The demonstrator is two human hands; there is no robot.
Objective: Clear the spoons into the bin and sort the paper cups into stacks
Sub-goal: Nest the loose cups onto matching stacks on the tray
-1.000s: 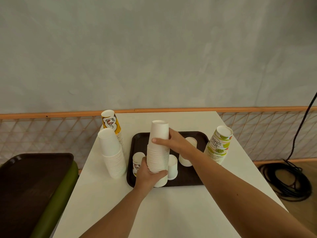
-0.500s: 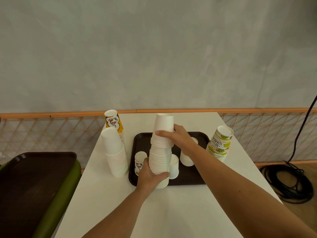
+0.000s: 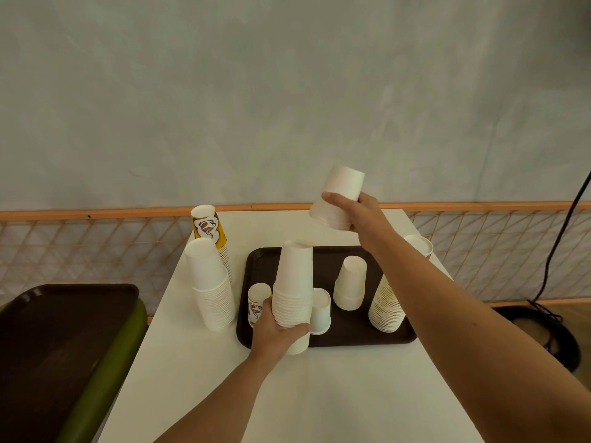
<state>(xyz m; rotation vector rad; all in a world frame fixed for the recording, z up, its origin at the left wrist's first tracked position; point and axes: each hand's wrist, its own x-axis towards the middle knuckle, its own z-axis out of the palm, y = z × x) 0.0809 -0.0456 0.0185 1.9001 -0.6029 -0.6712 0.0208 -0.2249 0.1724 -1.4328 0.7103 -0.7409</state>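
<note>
A tall stack of upside-down white paper cups (image 3: 294, 292) stands at the front of the dark tray (image 3: 351, 334), and my left hand (image 3: 275, 334) grips it near the bottom. Above the tray, my right hand (image 3: 361, 215) holds a short, tilted batch of white cups (image 3: 339, 199) in the air. Also on the tray are a small patterned cup (image 3: 257, 298), a single white cup (image 3: 320, 310) and a short white stack (image 3: 350, 282). No spoons are visible.
Left of the tray on the white table (image 3: 319, 394) stand a white cup stack (image 3: 212, 289) and a yellow patterned stack (image 3: 209, 228). A green-patterned stack (image 3: 388, 305) sits at the tray's right, partly behind my arm. A green bin (image 3: 96, 378) topped with a dark tray (image 3: 57, 330) is at far left.
My right hand has lifted the top batch of white cups off the tall stack and raised it up and to the right. My left hand still holds the stack's base.
</note>
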